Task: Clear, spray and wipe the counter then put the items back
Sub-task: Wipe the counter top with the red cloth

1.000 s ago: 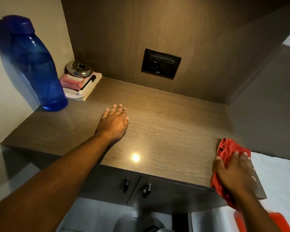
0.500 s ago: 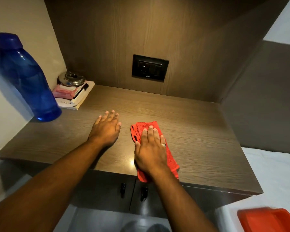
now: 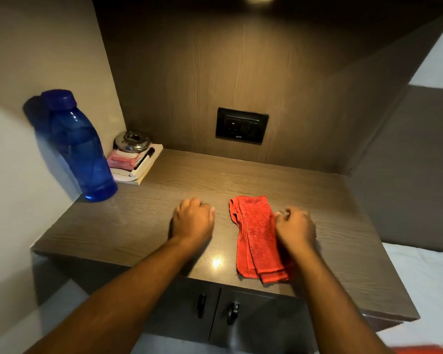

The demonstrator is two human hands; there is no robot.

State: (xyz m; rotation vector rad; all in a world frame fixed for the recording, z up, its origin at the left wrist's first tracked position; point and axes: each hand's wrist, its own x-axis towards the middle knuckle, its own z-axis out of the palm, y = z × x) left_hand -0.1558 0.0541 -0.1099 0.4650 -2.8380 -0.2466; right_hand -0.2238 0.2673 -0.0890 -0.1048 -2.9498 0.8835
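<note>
Both hands are low over the bench (image 3: 343, 213), with bare arms reaching in from the bottom. The left hand (image 3: 192, 221) is curled into a loose fist and holds nothing. It rests on the wood just left of the cloth (image 3: 257, 238), not touching it. The right hand (image 3: 296, 229) sits at the right edge of the cloth. Its fingers (image 3: 283, 215) are bent and look pinched on that edge, but the grip itself is hard to see.

The cloth is red and folded into a long strip. It lies flat near the middle of the bench, with one short end close to the front edge. A bright spot of light shines on the wood between the two arms.

A blue bottle (image 3: 79, 149) stands in the back left corner, next to the wall. Its cap is on. Just behind it and to the right is a small pile: a book (image 3: 141, 172) at the bottom, a pink packet (image 3: 122, 160) and a pen (image 3: 145, 157) on that, and a round shiny metal thing (image 3: 132, 143) on top.

A black socket (image 3: 242, 129) is set in the back wall above the bench. Under the bench are two dark doors, each with a small black handle (image 3: 201, 305). A white bed (image 3: 430, 284) is on the right.
</note>
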